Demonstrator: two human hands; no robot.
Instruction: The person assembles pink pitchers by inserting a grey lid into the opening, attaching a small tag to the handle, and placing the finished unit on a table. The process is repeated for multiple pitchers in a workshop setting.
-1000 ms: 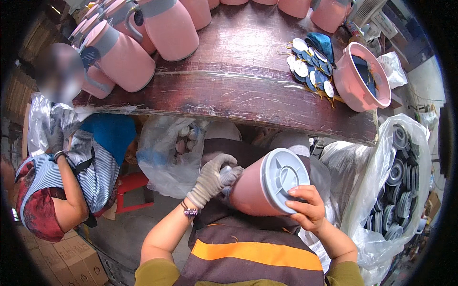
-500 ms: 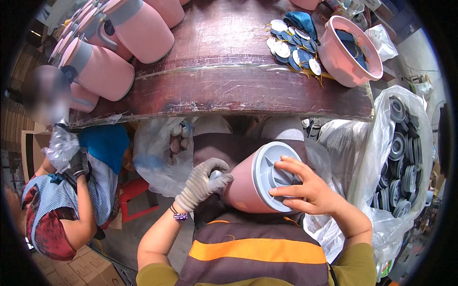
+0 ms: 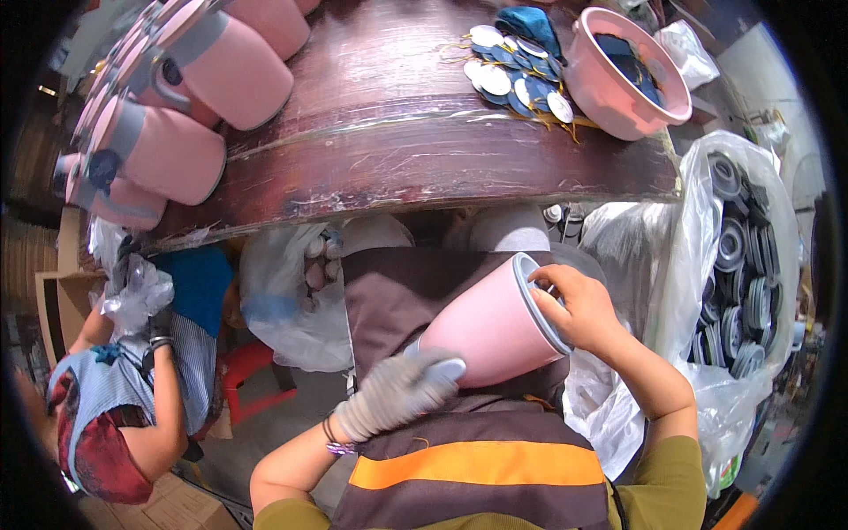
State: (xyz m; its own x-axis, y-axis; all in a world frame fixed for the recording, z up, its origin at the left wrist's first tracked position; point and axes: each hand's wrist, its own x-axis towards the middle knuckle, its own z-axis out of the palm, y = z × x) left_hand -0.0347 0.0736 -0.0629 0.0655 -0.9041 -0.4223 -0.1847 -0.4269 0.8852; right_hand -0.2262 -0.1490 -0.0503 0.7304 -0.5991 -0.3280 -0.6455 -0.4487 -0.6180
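Across my lap lies a pink jug (image 3: 486,340), tilted with its wide end up to the right. My left hand (image 3: 397,393), in a grey knit glove and blurred by motion, closes around the jug's narrow end. A smooth grey rounded piece (image 3: 450,368) shows beside its fingers; I cannot tell whether it is part of the jug. My bare right hand (image 3: 579,305) grips the grey base cover (image 3: 541,309) at the wide end, fingers bent over the rim. The fingertips inside the rim are partly hidden.
Several pink jugs (image 3: 181,150) with grey collars crowd the table's left. At its right lie round tags (image 3: 521,79) with strings and a pink basin (image 3: 609,106). A plastic bag (image 3: 698,221) of grey discs stands right. A co-worker (image 3: 132,380) handles clear plastic at left.
The jug has turned so its wide end faces further right and away from view. My left hand has moved down and right; my right hand has shifted up, its fingers more bent.
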